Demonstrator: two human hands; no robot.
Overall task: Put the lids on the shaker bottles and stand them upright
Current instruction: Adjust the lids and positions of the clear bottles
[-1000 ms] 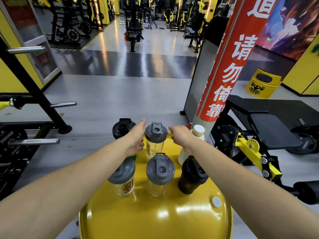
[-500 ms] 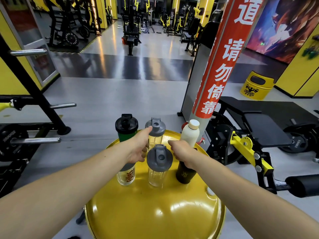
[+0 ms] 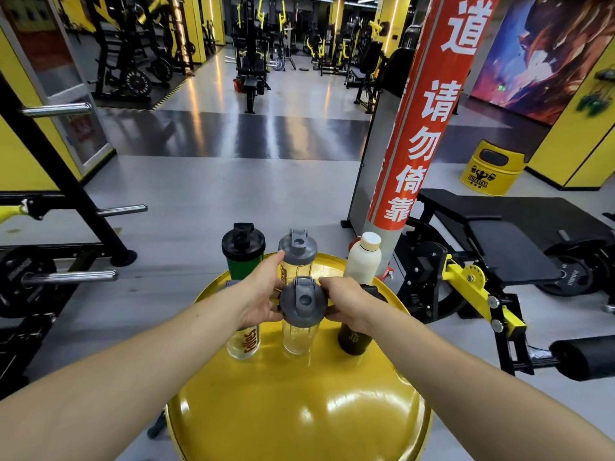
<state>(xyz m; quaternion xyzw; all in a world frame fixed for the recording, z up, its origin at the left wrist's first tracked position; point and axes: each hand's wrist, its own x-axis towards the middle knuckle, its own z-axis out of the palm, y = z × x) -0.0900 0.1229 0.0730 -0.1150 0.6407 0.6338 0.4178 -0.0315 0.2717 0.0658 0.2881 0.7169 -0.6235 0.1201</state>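
Several shaker bottles stand upright on a round yellow table top (image 3: 299,410). Both hands close around the grey lid (image 3: 301,302) of the clear middle bottle (image 3: 296,337): my left hand (image 3: 263,294) on its left side, my right hand (image 3: 346,301) on its right. Behind it stands another clear bottle with a grey lid (image 3: 297,252). A green bottle with a black lid (image 3: 243,249) is at the back left. A white bottle (image 3: 364,259) stands at the back right. A clear bottle with orange print (image 3: 244,341) and a black bottle (image 3: 354,337) flank the middle one, their lids mostly hidden by my hands.
A red and grey pillar (image 3: 419,128) rises just behind the table at the right. A black bench with yellow frame parts (image 3: 482,261) stands to the right. A weight rack with steel pegs (image 3: 70,276) is on the left. Grey gym floor lies beyond.
Both hands drew back from the rear clear bottle and closed onto the grey lid of the middle clear bottle. The camera view shifted, with the table lower in frame.
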